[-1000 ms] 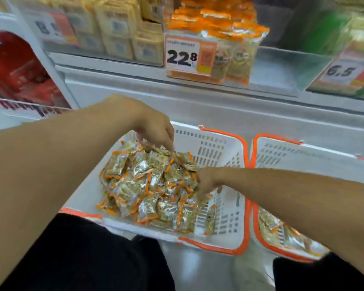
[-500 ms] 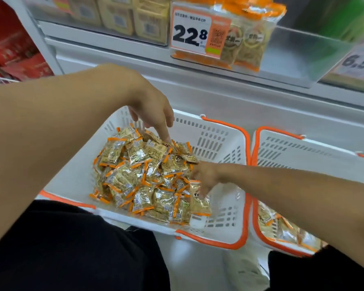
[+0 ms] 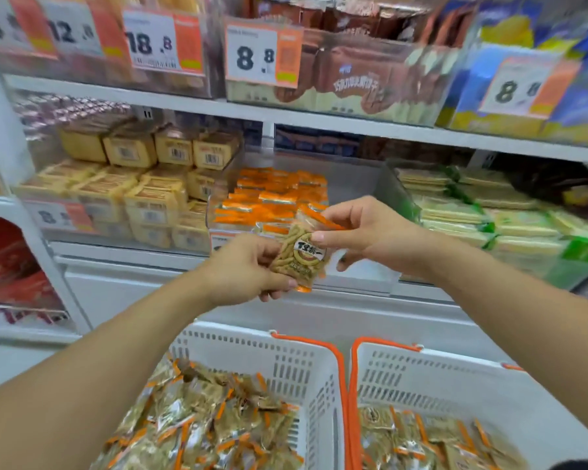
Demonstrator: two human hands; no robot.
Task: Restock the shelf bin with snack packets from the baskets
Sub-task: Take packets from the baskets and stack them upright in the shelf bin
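- Orange-edged snack packet (image 3: 301, 257) was held up in front of the shelf bin (image 3: 269, 198), just short of its clear front wall, well above the baskets.
- Left hand (image 3: 248, 269) gripped the packet's lower end, thumb curled over the bottom edge, fingers behind it.
- Right hand (image 3: 364, 232) pinched the upper end, thumb on the printed face, fingers wrapped behind the top seal.
- Two-handed hold looked to me like squaring up: flattening and turning the packet so it matches the rows already in the bin.
- Long axis ran near upright, tilted so the top leaned right, toward the bin; printed face pointed back at my camera.
- Bin stock lay in flat overlapping rows with orange seals showing, so I judged the packet needed to tip forward onto the front row.
- Bin's front left looked fuller than its right and rear; bare clear wall showed there, so that was the likely gap.
- Left basket (image 3: 286, 364) sat below the bin, its packet pile (image 3: 201, 425) heaped loose.
- Right basket (image 3: 438, 381), touching it rim to rim, held a shallower layer.
- Price tag on the bin's front was mostly hidden behind the left hand; couldn't read it.
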